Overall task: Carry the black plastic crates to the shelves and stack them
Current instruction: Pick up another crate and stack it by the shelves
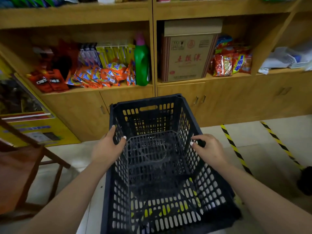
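Note:
A black plastic crate [152, 162] with perforated walls is held in front of me, above the floor, its open top facing me. My left hand [108, 147] grips the crate's left rim, thumb inside and fingers outside. My right hand [209, 149] grips the right rim the same way. Through the grid a second black crate seems to sit nested under it, though I cannot tell for sure. The wooden shelves [152, 10] stand straight ahead, with closed cabinet doors [228, 102] below them.
The shelves hold snack packets [101, 75], a green bottle [141, 65] and a cardboard box [187, 58]. A wooden chair [22, 168] stands at the left. Yellow-black tape [236, 149] marks the tiled floor at the right. A dark object [305, 181] lies at the right edge.

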Available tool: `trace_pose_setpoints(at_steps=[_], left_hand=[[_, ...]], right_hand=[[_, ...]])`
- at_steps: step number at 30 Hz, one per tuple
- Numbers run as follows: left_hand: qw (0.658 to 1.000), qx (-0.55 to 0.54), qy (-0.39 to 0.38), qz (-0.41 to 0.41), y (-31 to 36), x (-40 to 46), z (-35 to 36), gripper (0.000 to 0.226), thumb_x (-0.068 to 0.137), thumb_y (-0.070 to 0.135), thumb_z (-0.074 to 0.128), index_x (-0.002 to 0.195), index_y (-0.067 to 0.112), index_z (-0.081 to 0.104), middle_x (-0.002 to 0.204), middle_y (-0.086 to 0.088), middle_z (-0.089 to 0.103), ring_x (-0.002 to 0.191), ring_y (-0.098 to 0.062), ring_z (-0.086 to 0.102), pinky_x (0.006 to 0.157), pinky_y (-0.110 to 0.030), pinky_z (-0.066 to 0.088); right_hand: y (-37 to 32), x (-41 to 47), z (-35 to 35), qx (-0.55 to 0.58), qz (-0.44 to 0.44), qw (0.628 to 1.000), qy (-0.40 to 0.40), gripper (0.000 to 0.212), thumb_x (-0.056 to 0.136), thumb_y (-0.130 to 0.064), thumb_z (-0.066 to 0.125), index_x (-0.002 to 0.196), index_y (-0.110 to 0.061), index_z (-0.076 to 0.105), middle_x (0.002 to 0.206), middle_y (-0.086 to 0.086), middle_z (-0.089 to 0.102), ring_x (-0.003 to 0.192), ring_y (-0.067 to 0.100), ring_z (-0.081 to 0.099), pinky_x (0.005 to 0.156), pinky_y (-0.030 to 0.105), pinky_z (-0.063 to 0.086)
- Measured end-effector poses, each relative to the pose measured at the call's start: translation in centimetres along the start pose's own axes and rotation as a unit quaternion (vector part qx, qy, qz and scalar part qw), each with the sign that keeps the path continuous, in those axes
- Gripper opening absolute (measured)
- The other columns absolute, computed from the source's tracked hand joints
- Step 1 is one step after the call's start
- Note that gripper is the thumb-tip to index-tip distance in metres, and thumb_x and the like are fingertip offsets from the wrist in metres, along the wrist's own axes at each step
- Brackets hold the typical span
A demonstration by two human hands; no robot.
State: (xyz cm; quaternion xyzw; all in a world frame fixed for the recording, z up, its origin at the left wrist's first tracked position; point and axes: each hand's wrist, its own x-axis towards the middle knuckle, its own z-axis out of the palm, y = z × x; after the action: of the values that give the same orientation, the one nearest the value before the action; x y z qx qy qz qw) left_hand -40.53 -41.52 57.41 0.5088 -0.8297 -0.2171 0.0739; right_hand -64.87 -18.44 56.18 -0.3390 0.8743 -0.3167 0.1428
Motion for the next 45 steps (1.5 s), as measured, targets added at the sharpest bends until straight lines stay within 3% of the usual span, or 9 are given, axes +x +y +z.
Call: trace_pose_setpoints(at_steps=[11, 15, 18, 21, 25, 31, 34, 38, 45], left_hand=[[0.998, 0.036, -0.046, 0.032, -1.6, 12.6, 1.4, 0.072, 0.089, 0.06, 0.041, 0.15, 0.03, 0.018, 0.133, -0.014, 0.054, 0.092, -0.033, 0.064, 0.055, -0.031, 0.045], [0.998, 0.012, -0.048, 0.039, -1.4, 13.8, 1.9, 0.07, 0.09, 0.053, 0.046, 0.15, 0.026, 0.022, 0.153, -0.005, 0.032, 0.113, -0.033, 0.058, 0.077, -0.036, 0.049], [0.998, 0.028, -0.028, 0.05, -1.2, 13.9, 2.3, 0.068, 0.09, 0.052, 0.046, 0.149, 0.025, 0.025, 0.155, -0.002, 0.028, 0.117, -0.031, 0.056, 0.079, -0.037, 0.051], [0.997, 0.054, -0.031, 0.054, -1.4, 13.2, 2.9, 0.071, 0.091, 0.053, 0.045, 0.151, 0.024, 0.021, 0.16, 0.001, 0.015, 0.122, -0.03, 0.053, 0.076, -0.036, 0.051], [0.996, 0.05, -0.056, 0.047, -2.0, 11.8, 4.3, 0.077, 0.089, 0.054, 0.048, 0.151, 0.02, 0.018, 0.161, 0.002, -0.005, 0.138, -0.032, 0.03, 0.09, -0.045, 0.05], [0.998, 0.037, -0.042, 0.014, -2.2, 9.8, 4.8, 0.077, 0.088, 0.047, 0.055, 0.151, 0.02, 0.02, 0.159, -0.01, 0.001, 0.14, -0.035, 0.021, 0.101, -0.047, 0.039], [0.997, -0.038, -0.065, -0.027, -2.4, 9.6, 4.6, 0.078, 0.086, 0.045, 0.059, 0.151, 0.026, 0.02, 0.159, -0.007, 0.008, 0.138, -0.035, 0.028, 0.102, -0.048, 0.04], [0.984, -0.16, -0.057, -0.058, -1.3, 10.1, 4.0, 0.068, 0.086, 0.041, 0.061, 0.146, 0.036, 0.031, 0.159, -0.001, 0.014, 0.136, -0.027, 0.036, 0.103, -0.041, 0.038], [0.981, -0.185, -0.032, -0.05, -0.3, 11.4, 3.7, 0.061, 0.086, 0.04, 0.061, 0.142, 0.04, 0.037, 0.157, 0.0, 0.022, 0.134, -0.024, 0.038, 0.101, -0.039, 0.038]], right_hand=[[-2.4, 9.0, 4.3, -0.001, 0.046, 0.999, 0.015, 0.022, 0.086, -0.029, 0.067, 0.108, -0.025, 0.069, 0.112, 0.004, 0.06, 0.083, 0.021, 0.063, 0.078, 0.033, 0.051], [-2.4, 10.2, 5.9, -0.004, 0.072, 0.997, 0.01, 0.025, 0.086, -0.027, 0.068, 0.111, -0.021, 0.069, 0.118, 0.007, 0.056, 0.091, 0.028, 0.062, 0.082, 0.034, 0.049], [-1.9, 10.7, 6.3, -0.013, 0.077, 0.997, 0.004, 0.036, 0.086, -0.027, 0.068, 0.122, -0.022, 0.063, 0.129, 0.008, 0.05, 0.109, 0.025, 0.056, 0.088, 0.03, 0.044], [-1.3, 10.6, 6.5, -0.057, 0.058, 0.996, -0.027, 0.055, 0.087, -0.034, 0.067, 0.138, -0.026, 0.049, 0.139, 0.009, 0.041, 0.102, 0.024, 0.059, 0.087, 0.032, 0.048], [-1.2, 10.4, 6.2, -0.079, 0.045, 0.994, -0.064, 0.063, 0.09, -0.036, 0.063, 0.147, -0.026, 0.036, 0.149, 0.01, 0.029, 0.108, 0.028, 0.059, 0.089, 0.03, 0.047], [0.3, 9.6, 5.6, -0.051, 0.048, 0.993, -0.097, 0.067, 0.091, -0.033, 0.061, 0.149, -0.035, 0.027, 0.153, 0.002, 0.027, 0.089, 0.022, 0.066, 0.078, 0.031, 0.054], [0.0, 9.7, 5.6, -0.022, 0.047, 0.994, -0.098, 0.069, 0.089, -0.032, 0.064, 0.148, -0.039, 0.027, 0.149, 0.003, 0.032, 0.095, 0.021, 0.063, 0.081, 0.031, 0.052], [-0.1, 10.0, 5.3, 0.04, 0.051, 0.993, -0.096, 0.061, 0.086, -0.03, 0.068, 0.14, -0.04, 0.041, 0.14, 0.003, 0.039, 0.126, 0.023, 0.048, 0.097, 0.033, 0.043], [-0.4, 12.0, 4.9, 0.073, 0.037, 0.993, -0.085, 0.05, 0.086, -0.024, 0.069, 0.132, -0.036, 0.053, 0.121, -0.005, 0.044, 0.122, 0.019, 0.047, 0.094, 0.026, 0.039]])
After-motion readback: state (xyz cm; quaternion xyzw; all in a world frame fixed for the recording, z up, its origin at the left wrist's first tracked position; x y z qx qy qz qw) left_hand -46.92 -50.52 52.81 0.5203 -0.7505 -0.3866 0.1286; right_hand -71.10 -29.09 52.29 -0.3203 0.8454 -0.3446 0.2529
